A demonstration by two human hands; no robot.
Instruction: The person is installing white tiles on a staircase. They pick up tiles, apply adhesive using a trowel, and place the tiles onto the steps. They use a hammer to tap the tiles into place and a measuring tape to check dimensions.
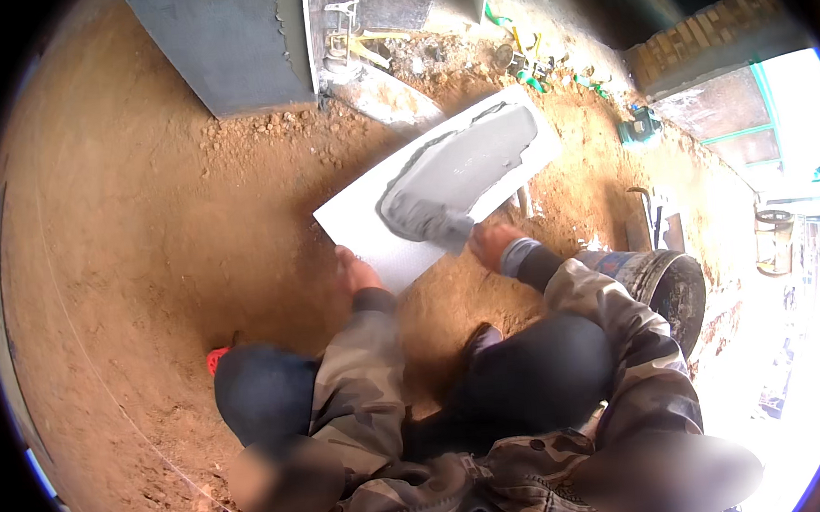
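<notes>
A white rectangular tile (351, 214) lies tilted across the middle of the view, long side running from lower left to upper right. Grey mortar (465, 163) covers much of its upper face in a thick, uneven layer. My left hand (359, 272) grips the tile's near left edge, its fingers partly hidden. In my closed right hand (492, 244) is a trowel (446, 231); its blade is smeared grey and rests in the mortar at the tile's near side. The trowel's handle is hidden in my fist.
A mortar-stained bucket (617, 265) stands by my right forearm. Ahead is a grey slab-like wall (229, 56), with a yellow clamp-like tool (356, 45) beside it. Rubble and green items (531, 81) lie beyond the tile. A red object (216, 360) sits by my left knee on bare dirt.
</notes>
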